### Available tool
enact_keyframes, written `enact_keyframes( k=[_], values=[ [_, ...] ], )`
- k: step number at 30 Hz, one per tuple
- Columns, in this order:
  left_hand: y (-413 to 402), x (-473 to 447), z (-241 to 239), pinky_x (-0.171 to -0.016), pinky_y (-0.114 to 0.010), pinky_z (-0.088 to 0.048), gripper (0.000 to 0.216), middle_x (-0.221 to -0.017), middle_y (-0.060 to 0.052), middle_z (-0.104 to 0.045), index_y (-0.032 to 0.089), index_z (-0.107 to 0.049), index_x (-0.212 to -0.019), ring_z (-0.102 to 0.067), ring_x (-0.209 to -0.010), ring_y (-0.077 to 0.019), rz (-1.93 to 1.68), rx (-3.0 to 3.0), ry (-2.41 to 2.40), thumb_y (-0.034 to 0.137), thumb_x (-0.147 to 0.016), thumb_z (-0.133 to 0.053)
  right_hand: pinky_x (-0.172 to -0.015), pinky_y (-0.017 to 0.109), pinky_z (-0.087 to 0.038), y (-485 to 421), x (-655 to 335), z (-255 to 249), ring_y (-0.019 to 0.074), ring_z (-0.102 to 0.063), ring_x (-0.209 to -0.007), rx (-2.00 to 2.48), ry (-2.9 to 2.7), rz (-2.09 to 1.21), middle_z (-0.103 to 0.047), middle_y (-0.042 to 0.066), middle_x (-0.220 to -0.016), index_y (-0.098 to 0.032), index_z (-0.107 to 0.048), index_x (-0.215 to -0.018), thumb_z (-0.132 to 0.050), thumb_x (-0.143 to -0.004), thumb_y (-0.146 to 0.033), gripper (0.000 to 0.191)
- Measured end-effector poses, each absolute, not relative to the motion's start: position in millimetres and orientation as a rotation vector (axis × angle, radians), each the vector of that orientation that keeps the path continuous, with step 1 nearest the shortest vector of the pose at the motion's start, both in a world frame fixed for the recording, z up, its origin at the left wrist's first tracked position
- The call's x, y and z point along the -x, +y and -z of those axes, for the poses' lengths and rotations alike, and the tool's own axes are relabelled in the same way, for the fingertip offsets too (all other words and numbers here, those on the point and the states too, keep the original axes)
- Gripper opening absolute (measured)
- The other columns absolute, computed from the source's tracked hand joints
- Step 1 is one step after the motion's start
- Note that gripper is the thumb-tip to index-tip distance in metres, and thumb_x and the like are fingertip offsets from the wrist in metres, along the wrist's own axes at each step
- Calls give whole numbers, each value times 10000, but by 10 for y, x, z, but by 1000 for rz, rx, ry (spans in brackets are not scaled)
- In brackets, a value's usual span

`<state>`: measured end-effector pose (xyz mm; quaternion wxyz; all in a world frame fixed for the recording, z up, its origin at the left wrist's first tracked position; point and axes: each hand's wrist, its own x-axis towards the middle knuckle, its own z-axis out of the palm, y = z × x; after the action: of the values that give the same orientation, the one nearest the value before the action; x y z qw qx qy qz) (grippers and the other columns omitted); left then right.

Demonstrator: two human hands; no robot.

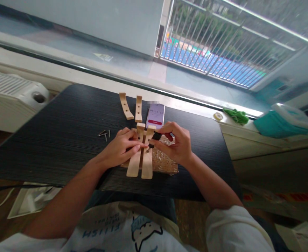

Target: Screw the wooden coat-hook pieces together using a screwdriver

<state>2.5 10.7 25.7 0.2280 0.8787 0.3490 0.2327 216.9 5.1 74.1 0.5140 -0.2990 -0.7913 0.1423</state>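
Two curved pale wooden pieces lie side by side on a plastic-wrapped brown block [167, 162]: a left piece [134, 164] and a right piece [147, 166]. My right hand [179, 141] is closed round a short black-handled screwdriver [156, 137]. It leans over the right piece, its lower end at a small metal screw [148, 151] near a hole. My left hand [122, 147] rests across the left piece, index finger stretched to the right piece beside the screwdriver and thumb apart below. Its other fingers are partly bent at the left piece's edge.
Farther back on the black table [64, 129] lie two more curved wooden pieces with holes, one slanted [126, 106] and one straighter [138, 109]. A phone [155, 115] shows a timer. Several screws [104, 134] lie left of my left hand. Tape [218, 116] and green cloth [236, 116] sit on the sill.
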Motion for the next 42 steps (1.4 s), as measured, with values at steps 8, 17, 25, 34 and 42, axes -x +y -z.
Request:
enact_keyframes(
  k=[8, 17, 25, 34, 42],
  values=[
    [105, -28, -271, -900, -408, -360, 371, -947, -63, -564, 253, -734, -1098, -461, -955, -233, -641, -2402, 963, 295, -956, -394, -511, 227, -445, 4, -2146, -764, 75, -506, -534, 748, -1905, -287, -632, -47, -704, -225, -589, -887, -743, -756, -251, 203],
    [109, -21, -240, -929, -410, -352, 371, -967, -55, -558, 283, -719, -1133, -450, -954, -223, -656, -2414, 958, 281, -962, -391, -520, 212, -417, 130, -2239, -802, 64, -456, -563, 554, -2038, -341, -593, -29, -733, -189, -616, -966, -705, -811, -233, 184],
    [111, -21, -237, -918, -410, -352, 369, -955, -59, -558, 248, -738, -1084, -452, -943, -231, -663, -2420, 951, 299, -961, -393, -552, 195, -445, 157, -2334, -902, 47, -523, -649, 460, -2193, -653, -667, 73, -1056, -179, -576, -1057, -572, -881, -130, 183],
    [116, -25, -240, -901, -411, -354, 380, -999, -67, -583, 235, -743, -1044, -465, -946, -237, -661, -2423, 953, 318, -961, -381, -604, 217, -469, 155, -2331, -810, 72, -578, -711, 453, -2123, -946, -673, 54, -954, -173, -543, -1125, -555, -918, -208, 210],
    [115, -21, -225, -904, -416, -355, 384, -1050, -70, -587, 214, -748, -973, -468, -968, -237, -667, -2429, 962, 320, -964, -379, -535, 193, -419, 139, -2312, -892, 36, -451, -551, 571, -2180, -814, -683, -5, -788, -168, -650, -1102, -594, -897, -196, 215]
  ],
)
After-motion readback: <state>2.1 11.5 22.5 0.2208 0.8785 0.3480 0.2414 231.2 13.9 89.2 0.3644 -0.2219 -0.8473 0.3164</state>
